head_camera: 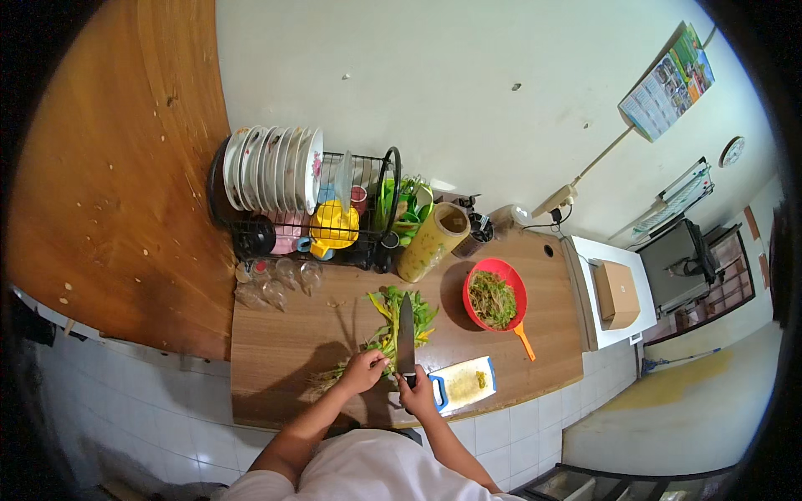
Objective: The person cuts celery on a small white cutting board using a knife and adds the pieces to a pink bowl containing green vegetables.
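Observation:
My right hand (417,394) is closed around the black handle of a kitchen knife (406,332), its broad blade pointing away from me over the greens. Beside it, my left hand (365,372) has its fingers bent together at a thin stem, near the knife's handle. Leafy green vegetables (391,313) with some yellowed leaves lie on the wooden table (282,357), their roots spread to the left of my left hand. To the right of the knife, a white cutting board (465,384) with blue edges carries a small yellow-green bit.
A red colander (525,294) with an orange handle holds cut greens at the right. Drinking glasses (276,291) stand by a black dish rack (391,188) of plates. Behind the greens are a yellowish cylindrical container (426,250) and a utensil holder (467,245).

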Demonstrator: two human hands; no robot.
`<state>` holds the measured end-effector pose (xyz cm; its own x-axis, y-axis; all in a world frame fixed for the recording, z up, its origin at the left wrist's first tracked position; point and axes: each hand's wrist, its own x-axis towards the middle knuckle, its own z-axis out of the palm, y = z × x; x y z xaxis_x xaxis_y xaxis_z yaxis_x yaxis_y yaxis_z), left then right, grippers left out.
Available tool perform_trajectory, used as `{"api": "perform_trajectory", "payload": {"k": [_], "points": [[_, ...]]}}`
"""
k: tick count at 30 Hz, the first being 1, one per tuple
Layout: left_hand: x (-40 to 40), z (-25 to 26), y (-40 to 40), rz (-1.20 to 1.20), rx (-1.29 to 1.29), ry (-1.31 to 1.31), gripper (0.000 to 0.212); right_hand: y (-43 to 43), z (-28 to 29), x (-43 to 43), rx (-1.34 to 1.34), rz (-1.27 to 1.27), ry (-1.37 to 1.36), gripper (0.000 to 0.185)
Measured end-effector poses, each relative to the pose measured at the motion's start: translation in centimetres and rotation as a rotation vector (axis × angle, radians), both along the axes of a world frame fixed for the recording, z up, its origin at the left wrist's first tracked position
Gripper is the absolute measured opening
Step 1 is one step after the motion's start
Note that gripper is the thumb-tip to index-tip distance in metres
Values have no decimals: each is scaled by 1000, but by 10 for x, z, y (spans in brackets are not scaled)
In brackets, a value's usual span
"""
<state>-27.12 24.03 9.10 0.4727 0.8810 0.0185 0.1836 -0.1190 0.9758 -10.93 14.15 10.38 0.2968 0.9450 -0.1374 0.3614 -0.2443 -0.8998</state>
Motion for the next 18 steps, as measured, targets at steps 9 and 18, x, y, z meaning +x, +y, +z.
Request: {"api": "perform_trajectory", "payload": {"k": [9,18], "points": [[28,-5,4,381,-39,-96,21,5,11,41,183,81,105,19],[41,39,-5,586,-58,-70,24,7,32,102,-25,116,429,26]]}}
